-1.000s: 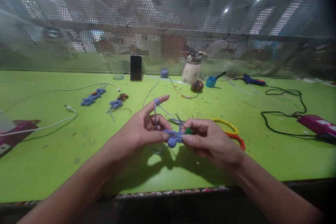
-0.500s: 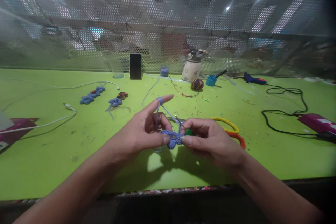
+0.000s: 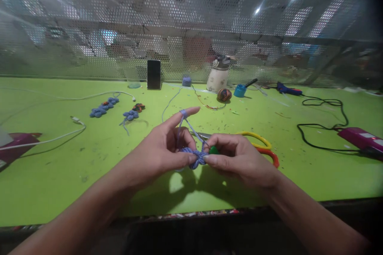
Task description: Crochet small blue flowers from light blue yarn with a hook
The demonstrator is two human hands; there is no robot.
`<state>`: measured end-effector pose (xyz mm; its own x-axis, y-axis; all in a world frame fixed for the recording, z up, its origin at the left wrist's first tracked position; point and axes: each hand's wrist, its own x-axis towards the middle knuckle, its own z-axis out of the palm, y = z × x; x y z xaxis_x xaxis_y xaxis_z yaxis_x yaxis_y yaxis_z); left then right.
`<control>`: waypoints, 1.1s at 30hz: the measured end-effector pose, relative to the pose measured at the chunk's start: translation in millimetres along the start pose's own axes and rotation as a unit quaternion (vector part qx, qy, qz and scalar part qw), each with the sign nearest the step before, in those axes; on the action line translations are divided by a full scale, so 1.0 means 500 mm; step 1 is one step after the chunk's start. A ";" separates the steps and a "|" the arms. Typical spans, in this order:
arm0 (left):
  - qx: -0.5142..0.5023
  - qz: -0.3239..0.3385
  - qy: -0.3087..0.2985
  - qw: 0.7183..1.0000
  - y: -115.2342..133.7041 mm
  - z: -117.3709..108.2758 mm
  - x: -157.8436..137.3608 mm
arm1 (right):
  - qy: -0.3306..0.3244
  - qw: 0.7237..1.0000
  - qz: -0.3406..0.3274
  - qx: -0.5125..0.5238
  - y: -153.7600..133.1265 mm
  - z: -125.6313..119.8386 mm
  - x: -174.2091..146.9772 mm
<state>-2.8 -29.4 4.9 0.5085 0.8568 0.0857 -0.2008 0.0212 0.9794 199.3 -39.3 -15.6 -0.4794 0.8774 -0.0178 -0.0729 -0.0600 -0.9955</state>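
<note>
Between my two hands is a blue-purple crochet flower (image 3: 197,160), held just above the green table. My left hand (image 3: 167,147) pinches its left side with thumb and fingers, while the index finger points up with blue yarn (image 3: 184,114) looped round it. From that finger the yarn runs down to the flower. My right hand (image 3: 236,155) pinches the flower's right edge and also holds a crochet hook with a green handle (image 3: 213,150); the hook's tip is hard to make out against the yarn. Scissors (image 3: 271,155) with yellow and red handles lie behind my right hand, partly hidden.
A blue yarn ball (image 3: 186,81), a dark multicoloured yarn ball (image 3: 224,95), a phone (image 3: 153,75) and a bottle (image 3: 218,75) stand at the back. Crocheted flowers (image 3: 104,107) lie left. A glue gun (image 3: 289,89) and a magenta power strip (image 3: 360,137) with black cable are right.
The crochet flower has tilted and folded between my fingers, so its centre hole no longer shows. The hook's tip has dropped toward the yarn. Both hands keep nearly the same place.
</note>
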 end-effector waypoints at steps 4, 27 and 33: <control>-0.008 0.002 -0.010 1.000 -0.003 -0.006 0.000 | 0.001 1.000 0.000 0.003 0.000 0.002 -0.001; -0.003 -0.034 -0.024 0.999 -0.006 -0.011 0.007 | -0.012 0.999 -0.023 0.040 0.015 -0.001 0.006; 0.000 -0.021 -0.007 1.000 -0.005 -0.009 0.008 | -0.011 0.999 -0.022 0.033 0.019 -0.001 0.006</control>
<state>-3.8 -23.7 1.8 0.5287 0.8475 0.0477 -0.1795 0.0566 0.9821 197.6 -37.1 -25.2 -0.4934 0.8693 0.0293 -0.1510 -0.0525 -0.9871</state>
